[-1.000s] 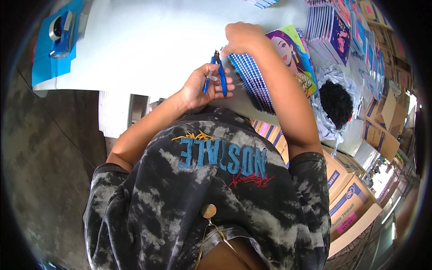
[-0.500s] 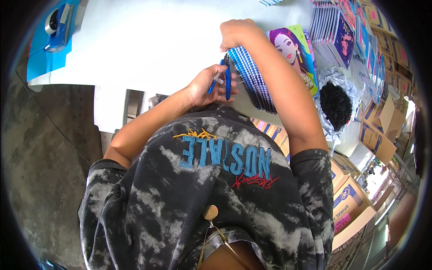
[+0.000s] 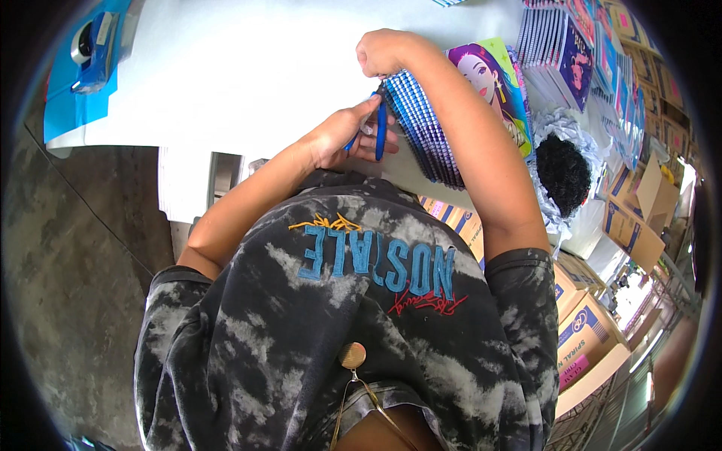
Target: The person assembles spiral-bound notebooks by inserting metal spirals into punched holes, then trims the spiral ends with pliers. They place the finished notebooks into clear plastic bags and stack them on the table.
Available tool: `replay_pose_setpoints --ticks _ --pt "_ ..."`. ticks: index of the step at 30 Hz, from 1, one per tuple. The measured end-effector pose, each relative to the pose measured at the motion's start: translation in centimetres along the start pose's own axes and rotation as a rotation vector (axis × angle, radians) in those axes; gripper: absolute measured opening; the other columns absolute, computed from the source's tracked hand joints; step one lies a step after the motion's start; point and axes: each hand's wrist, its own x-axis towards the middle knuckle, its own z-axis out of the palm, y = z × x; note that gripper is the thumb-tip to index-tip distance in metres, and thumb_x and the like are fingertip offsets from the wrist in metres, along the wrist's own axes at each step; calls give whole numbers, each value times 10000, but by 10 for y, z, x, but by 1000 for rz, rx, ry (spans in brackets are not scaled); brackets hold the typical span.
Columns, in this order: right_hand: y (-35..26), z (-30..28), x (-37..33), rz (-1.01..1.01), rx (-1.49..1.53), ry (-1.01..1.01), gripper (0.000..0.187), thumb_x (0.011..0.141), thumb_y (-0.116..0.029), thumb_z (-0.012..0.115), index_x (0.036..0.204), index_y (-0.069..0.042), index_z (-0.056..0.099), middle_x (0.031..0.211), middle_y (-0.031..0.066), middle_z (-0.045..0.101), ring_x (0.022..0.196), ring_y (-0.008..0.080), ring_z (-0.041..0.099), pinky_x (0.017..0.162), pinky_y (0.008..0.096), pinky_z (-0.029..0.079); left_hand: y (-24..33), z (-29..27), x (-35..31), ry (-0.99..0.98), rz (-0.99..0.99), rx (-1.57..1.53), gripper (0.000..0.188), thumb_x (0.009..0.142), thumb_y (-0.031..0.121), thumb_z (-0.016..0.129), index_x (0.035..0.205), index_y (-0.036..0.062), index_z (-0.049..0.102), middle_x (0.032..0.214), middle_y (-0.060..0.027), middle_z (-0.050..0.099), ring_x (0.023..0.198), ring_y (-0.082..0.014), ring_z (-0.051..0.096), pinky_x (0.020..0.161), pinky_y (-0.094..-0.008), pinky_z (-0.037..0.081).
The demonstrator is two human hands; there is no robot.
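Note:
My left hand is closed around a pair of blue-handled pliers. The handles stand apart, and the dark jaws point away from me at the far end of the spiral bindings. A stack of spiral notebooks lies in front of me, its blue, white and dark coils fanned in rows. On top, a cover shows a purple-haired figure on green. My right hand is curled just beyond the coils' far end, close to the jaws. Whatever its fingers pinch is hidden.
On the white table, a blue tape dispenser sits on a blue sheet at the far left. More spiral notebooks are piled at the right. Beside them is a black fuzzy bundle in pale wrapping. Cardboard boxes stand at the lower right.
My right hand has shifted a little left. My left hand has moved slightly away from me with the pliers, bringing their jaws to the coil ends.

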Motion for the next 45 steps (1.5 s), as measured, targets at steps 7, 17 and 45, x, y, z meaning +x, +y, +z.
replay_pose_setpoints --ticks 7,17,45 --pt "6 -5 -2 -16 -2 19 249 625 -15 711 866 -7 650 761 141 660 674 219 636 608 325 495 0 -7 -2 90 -29 187 528 945 508 322 1082 30 499 842 -82 565 782 -215 610 688 -338 522" --pt "6 -15 -13 25 113 49 254 637 10 715 882 27 650 786 154 662 686 220 636 591 323 502 10 -7 4 1 -37 141 537 946 509 314 1104 24 482 876 -108 581 834 -246 624 688 -344 520" --pt "16 -19 -16 10 58 66 212 670 -99 667 865 -17 683 816 163 668 762 260 643 689 353 497 16 9 -14 -70 14 287 571 951 513 277 1119 3 469 896 -128 599 913 -269 626 716 -327 522"
